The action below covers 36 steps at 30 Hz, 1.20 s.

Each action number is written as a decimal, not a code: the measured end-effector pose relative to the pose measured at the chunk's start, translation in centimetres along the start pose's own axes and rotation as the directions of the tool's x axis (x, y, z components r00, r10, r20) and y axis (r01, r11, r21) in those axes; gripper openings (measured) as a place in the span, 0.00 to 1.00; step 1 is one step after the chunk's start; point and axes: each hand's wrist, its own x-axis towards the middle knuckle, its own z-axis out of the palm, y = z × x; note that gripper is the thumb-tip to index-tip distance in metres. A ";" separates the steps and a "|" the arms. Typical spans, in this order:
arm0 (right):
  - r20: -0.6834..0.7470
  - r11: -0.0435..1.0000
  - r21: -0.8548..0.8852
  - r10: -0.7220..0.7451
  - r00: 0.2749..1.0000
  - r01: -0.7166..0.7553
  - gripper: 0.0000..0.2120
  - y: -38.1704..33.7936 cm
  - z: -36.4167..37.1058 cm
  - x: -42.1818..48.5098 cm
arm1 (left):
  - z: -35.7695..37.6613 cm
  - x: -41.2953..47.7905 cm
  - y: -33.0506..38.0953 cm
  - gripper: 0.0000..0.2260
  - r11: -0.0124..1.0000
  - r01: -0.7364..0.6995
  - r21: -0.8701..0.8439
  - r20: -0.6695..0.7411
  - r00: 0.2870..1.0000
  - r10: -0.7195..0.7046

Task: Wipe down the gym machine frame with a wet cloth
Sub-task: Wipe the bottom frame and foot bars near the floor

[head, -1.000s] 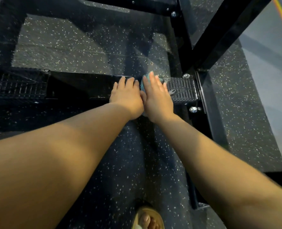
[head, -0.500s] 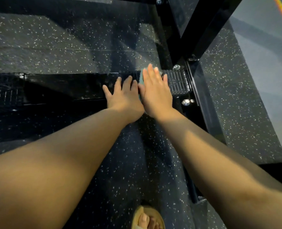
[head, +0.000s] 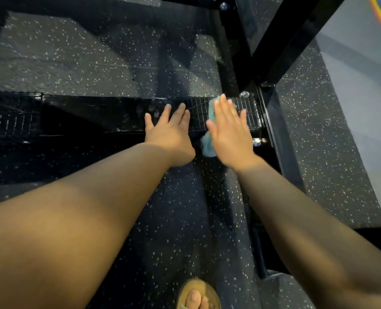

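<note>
A black gym machine frame lies low across the floor, its horizontal base bar [head: 100, 114] running left to right with a ribbed tread plate [head: 253, 114] at the right end. My right hand [head: 229, 132] lies flat with straight fingers on a teal cloth [head: 208, 146], pressing it onto the ribbed plate; the cloth shows only at the fingertips and beside the palm. My left hand [head: 170, 130] rests flat on the bar just to the left, fingers spread, apart from the cloth.
A black upright post and a diagonal brace [head: 296, 39] rise from the bar's right end, with bolts [head: 244, 94] at the joint. A side rail [head: 283, 152] runs toward me on the right. Speckled rubber floor [head: 96, 59] surrounds it. My sandalled foot [head: 198, 295] is at the bottom.
My right hand has slid the cloth to the right along the ribbed plate, opening a gap from my left hand. More of the cloth now shows beside the palm.
</note>
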 end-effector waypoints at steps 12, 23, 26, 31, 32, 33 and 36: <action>-0.077 0.996 0.083 0.024 0.997 -0.018 0.24 1.1 0.1 -1.0 | -2.1 0.5 1.0 0.28 1.000 0.025 -0.001 0.027 0.999 -0.025; -0.006 0.973 -0.109 0.204 0.979 -0.203 0.24 3.8 -1.3 2.3 | -1.9 0.6 0.6 0.33 0.998 0.010 0.061 0.035 0.999 -0.012; -0.003 0.973 -0.135 0.189 0.982 -0.188 0.25 3.9 -0.8 -0.3 | -1.4 0.6 1.1 0.35 0.995 0.022 0.098 0.047 0.999 -0.026; 0.021 0.965 -0.161 0.214 0.977 -0.207 0.24 3.6 -1.7 5.1 | -1.4 0.6 1.1 0.36 0.995 0.022 0.102 0.043 0.999 -0.027; 0.033 0.965 -0.145 0.227 0.973 -0.220 0.23 3.5 -1.9 6.1 | -1.4 0.6 1.0 0.36 0.995 0.017 0.099 0.043 0.999 -0.022; 0.033 0.965 -0.124 0.235 0.971 -0.229 0.23 3.2 -1.9 6.6 | -1.5 0.6 0.8 0.36 0.996 0.011 0.091 0.043 0.999 -0.015; 0.009 0.982 0.037 0.185 0.983 -0.185 0.27 1.7 -1.2 4.1 | -1.9 0.5 0.3 0.34 0.999 -0.009 0.032 0.040 0.999 0.008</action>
